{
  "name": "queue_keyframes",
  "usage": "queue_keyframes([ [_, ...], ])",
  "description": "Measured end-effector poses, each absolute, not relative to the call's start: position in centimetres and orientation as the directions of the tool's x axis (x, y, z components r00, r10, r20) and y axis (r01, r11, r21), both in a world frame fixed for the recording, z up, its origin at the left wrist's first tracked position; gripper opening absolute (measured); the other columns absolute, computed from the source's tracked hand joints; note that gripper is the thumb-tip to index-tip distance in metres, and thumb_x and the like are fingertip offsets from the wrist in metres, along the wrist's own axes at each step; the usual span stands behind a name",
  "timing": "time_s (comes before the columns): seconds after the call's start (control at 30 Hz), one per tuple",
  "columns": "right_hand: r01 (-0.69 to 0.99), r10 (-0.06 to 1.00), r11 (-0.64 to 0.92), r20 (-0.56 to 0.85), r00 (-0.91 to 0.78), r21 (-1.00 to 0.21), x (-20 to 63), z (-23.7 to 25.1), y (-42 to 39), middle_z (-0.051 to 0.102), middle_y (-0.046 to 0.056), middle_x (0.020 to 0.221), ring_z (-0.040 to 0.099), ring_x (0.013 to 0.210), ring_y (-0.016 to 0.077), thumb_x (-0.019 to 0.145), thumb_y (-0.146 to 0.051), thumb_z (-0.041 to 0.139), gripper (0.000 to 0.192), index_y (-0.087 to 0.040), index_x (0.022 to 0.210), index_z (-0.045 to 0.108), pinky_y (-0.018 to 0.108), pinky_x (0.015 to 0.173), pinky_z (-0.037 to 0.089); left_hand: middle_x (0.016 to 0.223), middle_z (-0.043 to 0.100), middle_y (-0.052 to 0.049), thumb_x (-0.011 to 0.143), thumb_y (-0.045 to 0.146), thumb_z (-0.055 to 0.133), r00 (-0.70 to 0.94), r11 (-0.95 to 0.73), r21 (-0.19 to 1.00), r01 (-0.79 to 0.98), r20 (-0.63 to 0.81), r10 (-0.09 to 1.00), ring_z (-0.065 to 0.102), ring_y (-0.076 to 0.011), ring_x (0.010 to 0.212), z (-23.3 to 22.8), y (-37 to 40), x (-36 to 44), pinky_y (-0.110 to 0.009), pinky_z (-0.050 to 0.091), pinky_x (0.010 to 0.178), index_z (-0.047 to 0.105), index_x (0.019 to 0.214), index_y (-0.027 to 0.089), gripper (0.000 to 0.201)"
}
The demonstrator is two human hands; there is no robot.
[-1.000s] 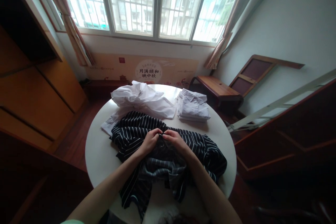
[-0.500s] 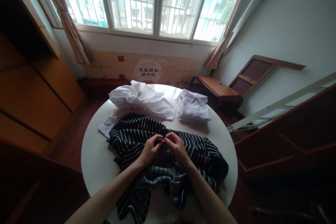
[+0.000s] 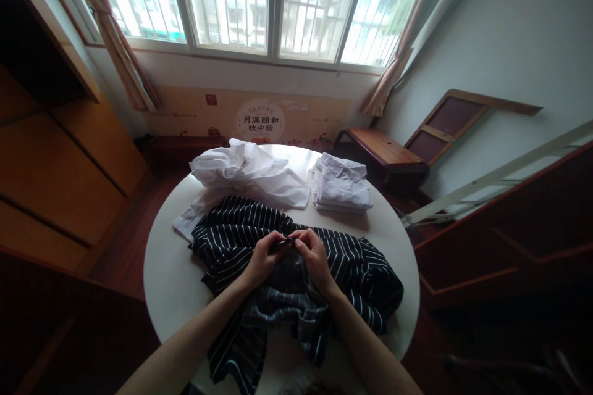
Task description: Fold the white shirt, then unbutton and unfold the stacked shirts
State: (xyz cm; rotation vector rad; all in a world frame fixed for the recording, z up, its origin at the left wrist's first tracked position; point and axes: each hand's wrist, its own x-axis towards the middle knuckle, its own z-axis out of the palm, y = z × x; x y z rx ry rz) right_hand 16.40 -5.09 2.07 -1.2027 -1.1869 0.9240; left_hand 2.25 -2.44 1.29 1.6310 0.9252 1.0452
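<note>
**Inspector A:** Position of the hands?

**Inspector B:** Both meet at the middle of the round white table (image 3: 167, 271). The left hand (image 3: 262, 257) and right hand (image 3: 314, 256) are each closed to a fingertip pinch on one small spot of the dark striped shirt (image 3: 352, 265), fingertips almost touching. What lies between them is too small to make out; possibly a button or the placket edge.

**Inspector A:** And the garment itself?

**Inspector B:** Spread loosely and rumpled across the centre and near half of the table, one part hanging over the near edge towards the person.

**Inspector A:** Other items?

**Inspector B:** A crumpled white shirt (image 3: 245, 173) at the far left edge, touching the striped one. A folded stack of pale shirts (image 3: 343, 188) at the far right edge, just apart from it.

**Inspector A:** Step in hand?

**Inspector B:** In my judgement, fastening or aligning the shirt front before folding; the garment is not yet flat.

**Inspector A:** Requirement for the next move?

**Inspector B:** Both pinches held firm on that spot, then the cloth drawn out smooth across the table's centre.
</note>
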Motion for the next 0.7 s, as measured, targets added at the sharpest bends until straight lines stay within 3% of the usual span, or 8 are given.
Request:
queue_keyframes([
  [0.17,-0.086,0.934,0.173,0.136,0.33,-0.981,18.5,2.9,-4.4,0.06,0.001,0.075,0.052,0.071,0.0155,0.066,-0.03,0.054,0.018,-0.022,0.059,0.039,0.029,0.069,0.04,0.077,0.057,0.0,0.079,0.036,0.052,0.092,-0.227,0.972,0.059,0.221,0.971,0.052,-0.0139,0.073,2.3,-1.0,0.5,-0.024,0.042,0.067,0.055,0.082,0.018,0.019],
  [0.23,-0.188,0.963,0.154,0.104,0.249,-0.97,19.4,3.3,-4.2,0.053,-0.003,0.061,0.047,0.059,0.0132,0.063,-0.031,0.054,0.018,-0.023,0.061,0.038,0.026,0.06,0.038,0.074,0.055,0.001,0.08,0.04,0.048,0.032,-0.184,0.983,0.0,0.184,0.982,0.051,-0.0126,0.068,2.9,-0.5,-0.3,-0.022,0.041,0.062,0.054,0.082,0.019,0.022],
  [0.33,-0.219,0.997,0.062,0.068,-0.02,-0.974,20.1,4.1,-4.4,0.037,-0.008,0.047,0.033,0.045,0.0099,0.062,-0.032,0.052,0.014,-0.023,0.065,0.043,0.022,0.048,0.029,0.058,0.044,0.005,0.079,0.045,0.047,0.149,-0.155,0.988,0.015,0.151,0.977,0.041,-0.0092,0.052,3.8,-0.6,-1.4,-0.02,0.035,0.051,0.048,0.069,0.018,0.029],
  [0.4,-0.068,0.986,0.033,0.043,-0.159,-0.997,20.2,4.7,-5.1,0.038,-0.007,0.049,0.031,0.045,0.0089,0.065,-0.032,0.053,0.012,-0.022,0.068,0.049,0.022,0.046,0.026,0.055,0.04,0.005,0.078,0.045,0.049,0.29,-0.229,0.963,0.144,0.18,0.94,0.037,-0.0085,0.05,4.2,-1.0,-2.1,-0.019,0.032,0.05,0.046,0.062,0.017,0.032],
  [0.47,0.187,0.978,0.075,0.035,-0.205,-0.98,20.0,5.3,-5.9,0.044,-0.005,0.053,0.035,0.049,0.0094,0.068,-0.033,0.056,0.013,-0.02,0.071,0.056,0.023,0.049,0.027,0.051,0.039,0.005,0.079,0.043,0.05,0.377,-0.331,0.887,0.323,0.2,0.904,0.035,-0.0083,0.049,4.4,-1.6,-3.0,-0.02,0.028,0.049,0.047,0.056,0.017,0.035],
  [0.57,0.503,0.971,0.169,0.057,-0.231,-0.848,19.6,5.8,-7.0,0.045,-0.005,0.051,0.039,0.05,0.0103,0.067,-0.037,0.063,0.017,-0.022,0.075,0.062,0.024,0.052,0.029,0.047,0.043,0.005,0.078,0.041,0.053,0.482,-0.433,0.721,0.541,0.156,0.862,0.039,-0.0096,0.048,4.4,-2.3,-4.5,-0.021,0.026,0.049,0.049,0.051,0.017,0.036],
  [0.7,0.63,0.948,0.274,0.094,-0.304,-0.727,19.0,5.6,-7.3,0.049,-0.004,0.053,0.043,0.051,0.0108,0.071,-0.032,0.062,0.01,-0.023,0.073,0.066,0.025,0.054,0.031,0.069,0.058,0.0,0.074,0.036,0.059,0.54,-0.555,0.535,0.638,0.204,0.817,0.051,-0.016,0.065,5.4,-3.2,-4.9,-0.025,0.034,0.06,0.059,0.068,0.02,0.017],
])
